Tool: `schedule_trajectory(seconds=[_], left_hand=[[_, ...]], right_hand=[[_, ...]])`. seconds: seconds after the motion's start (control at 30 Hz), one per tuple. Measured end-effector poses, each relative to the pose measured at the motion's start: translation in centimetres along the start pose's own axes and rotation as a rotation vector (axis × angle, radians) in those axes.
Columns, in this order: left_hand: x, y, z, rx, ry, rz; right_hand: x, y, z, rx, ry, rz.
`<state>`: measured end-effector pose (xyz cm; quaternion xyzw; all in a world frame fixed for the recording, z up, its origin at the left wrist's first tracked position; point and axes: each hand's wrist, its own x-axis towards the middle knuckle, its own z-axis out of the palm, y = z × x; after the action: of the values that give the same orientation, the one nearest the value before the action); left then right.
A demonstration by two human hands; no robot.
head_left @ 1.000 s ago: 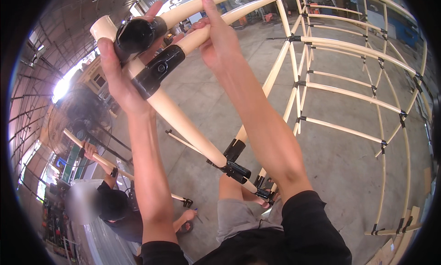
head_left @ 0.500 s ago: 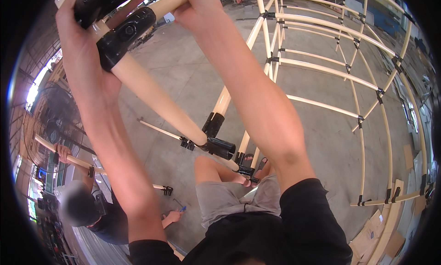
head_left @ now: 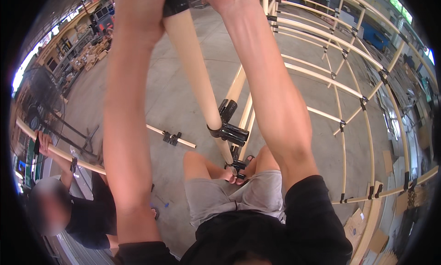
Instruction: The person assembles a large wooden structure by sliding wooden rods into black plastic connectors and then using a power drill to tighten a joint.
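Both my arms reach up to the upper edge. My left hand (head_left: 143, 12) is beside a black pipe joint (head_left: 177, 2) at the top of a beige upright pipe (head_left: 194, 67); its fingers are out of sight. My right hand (head_left: 234, 0) is just right of that joint, its fingers cut off or hidden, so I cannot tell its grip. Lower on the upright sits a black multi-socket joint (head_left: 229, 131), with another beige pipe (head_left: 235, 85) rising from it behind my right forearm. More black joints (head_left: 236, 165) are near my feet.
A large beige pipe frame (head_left: 330, 72) with black joints fills the right. At lower left, a person (head_left: 87, 214) in black holds a long beige pipe (head_left: 64, 154). A short pipe with black joints (head_left: 172, 138) lies on the floor. A large fan (head_left: 39, 92) stands at left.
My view has turned, and both hands and the upper joint appear farther right and higher. The upright looks steeper. The co-worker's lower hand has moved off the blue item on the floor.
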<state>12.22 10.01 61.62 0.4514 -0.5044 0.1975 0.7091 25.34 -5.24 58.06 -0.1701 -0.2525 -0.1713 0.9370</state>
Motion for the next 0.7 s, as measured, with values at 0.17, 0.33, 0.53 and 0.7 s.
schedule_trajectory(seconds=[0.17,0.33,0.53,0.7], left_hand=[[4.2,-1.9,-5.0,-0.502,-0.630,0.101],[7.8,-6.4,-7.1,-0.578,-0.749,0.399],[9.6,-10.9,-5.9,0.080,-0.506,0.341],[7.0,-3.8,-3.0,-0.232,-0.691,0.216]], right_hand=[[-4.2,1.4,4.4,-0.127,0.011,0.065],[-5.9,1.4,4.6,-0.194,0.062,0.061],[-7.0,-0.9,6.2,-0.443,0.101,0.127],[-10.4,-3.1,6.1,-0.595,0.136,0.071]])
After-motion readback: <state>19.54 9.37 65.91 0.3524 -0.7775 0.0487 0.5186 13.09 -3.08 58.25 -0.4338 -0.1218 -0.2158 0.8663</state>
